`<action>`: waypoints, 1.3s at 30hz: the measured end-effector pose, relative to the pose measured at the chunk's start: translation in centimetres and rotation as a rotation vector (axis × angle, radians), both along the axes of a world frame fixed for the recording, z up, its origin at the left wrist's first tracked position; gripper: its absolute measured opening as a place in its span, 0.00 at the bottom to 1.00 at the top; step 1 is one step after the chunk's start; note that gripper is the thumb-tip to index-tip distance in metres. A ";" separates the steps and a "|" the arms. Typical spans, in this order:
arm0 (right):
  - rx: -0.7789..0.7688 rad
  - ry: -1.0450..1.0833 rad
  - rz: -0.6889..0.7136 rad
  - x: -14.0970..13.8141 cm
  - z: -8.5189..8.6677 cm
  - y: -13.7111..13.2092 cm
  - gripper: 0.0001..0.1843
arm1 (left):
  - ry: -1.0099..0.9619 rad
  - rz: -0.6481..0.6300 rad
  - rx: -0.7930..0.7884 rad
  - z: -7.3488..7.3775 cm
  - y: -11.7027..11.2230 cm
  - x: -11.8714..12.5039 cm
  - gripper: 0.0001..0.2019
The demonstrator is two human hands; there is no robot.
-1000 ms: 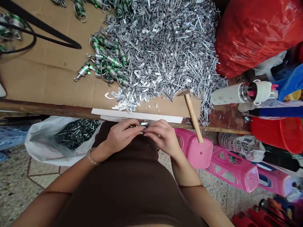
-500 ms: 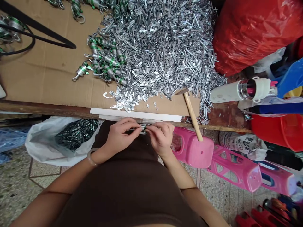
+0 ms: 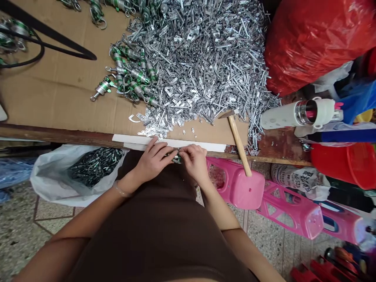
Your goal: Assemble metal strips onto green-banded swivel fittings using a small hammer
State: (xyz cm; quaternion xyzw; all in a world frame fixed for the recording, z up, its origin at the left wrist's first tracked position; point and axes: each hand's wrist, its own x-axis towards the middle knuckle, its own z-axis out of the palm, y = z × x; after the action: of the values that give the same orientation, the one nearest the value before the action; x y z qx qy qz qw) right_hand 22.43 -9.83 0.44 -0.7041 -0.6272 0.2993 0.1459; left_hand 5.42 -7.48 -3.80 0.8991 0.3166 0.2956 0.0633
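The small green-and-silver piece [image 3: 177,158] is at the tabletop's [image 3: 276,145] near edge, pinched by the left hand [image 3: 152,159] and right hand [image 3: 195,161], seemingly half-worked, while similar pieces [image 3: 138,74] beyond look assembled and heaped metal parts [image 3: 202,58] lie loose.

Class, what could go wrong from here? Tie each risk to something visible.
The hammer with a dark metal head and pale wooden handle juts past the brown wooden table edge, so a passing arm might knock it down.

The small green and silver metal part, pinched between the left hand and right hand by that edge, could slip and fall.

The loose, flat silver metal plates lie near the edge; a hand might sweep some off.
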 end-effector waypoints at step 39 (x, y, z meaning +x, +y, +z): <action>0.261 -0.177 0.365 1.0 -0.7 0.4 0.11 | -0.196 0.164 -0.288 0.9 -0.7 0.7 0.04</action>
State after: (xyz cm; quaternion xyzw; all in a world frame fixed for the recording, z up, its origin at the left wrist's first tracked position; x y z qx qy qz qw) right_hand 23.41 -9.46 -0.24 -0.5778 -0.7877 0.1745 0.1236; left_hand 6.12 -8.19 -2.87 0.8189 0.4201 0.3373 0.1978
